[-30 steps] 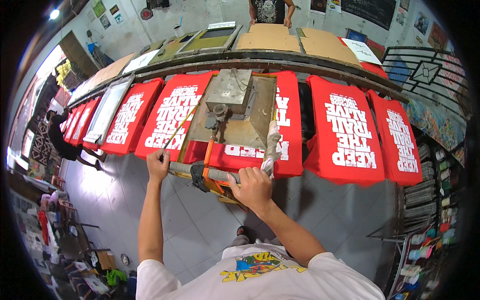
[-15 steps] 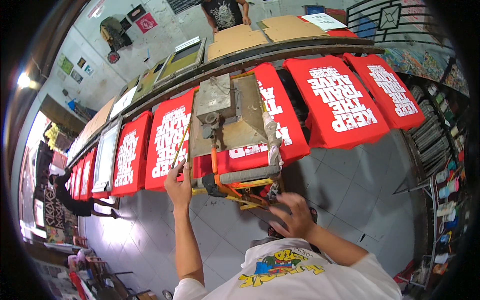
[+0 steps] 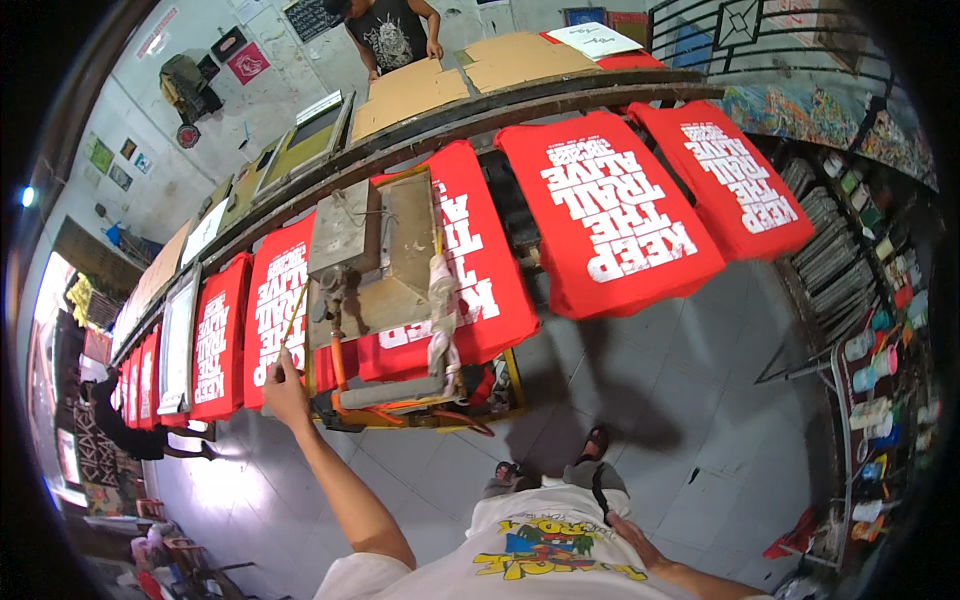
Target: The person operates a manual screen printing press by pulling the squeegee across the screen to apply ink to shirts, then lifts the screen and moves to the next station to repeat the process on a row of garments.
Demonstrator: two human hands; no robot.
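A metal heater cart [image 3: 385,290] with a grey box on top, an orange hose and a yellow frame stands over a red T-shirt [image 3: 480,270] with white lettering. My left hand [image 3: 287,393] is at the cart's left side, its fingers closed round the lower end of a thin yellow rod [image 3: 297,315]. The cart's padded grey bar [image 3: 390,393] lies just right of that hand. Down by my hip, my right hand [image 3: 640,543] rests against my white shirt [image 3: 545,545], fingers stretched out, nothing visible in it.
More printed red shirts [image 3: 610,210] lie along the long rack, with a silver screen frame [image 3: 180,340] among them. Behind the rack a person [image 3: 395,35] stands by brown boards [image 3: 410,95]. Another person [image 3: 120,420] is at far left. Shelves with paint pots [image 3: 875,370] line the right side.
The view has shifted right, so the cart appears farther left. My right hand has dropped from beside the cart to my hip. My left hand stays at the yellow rod.
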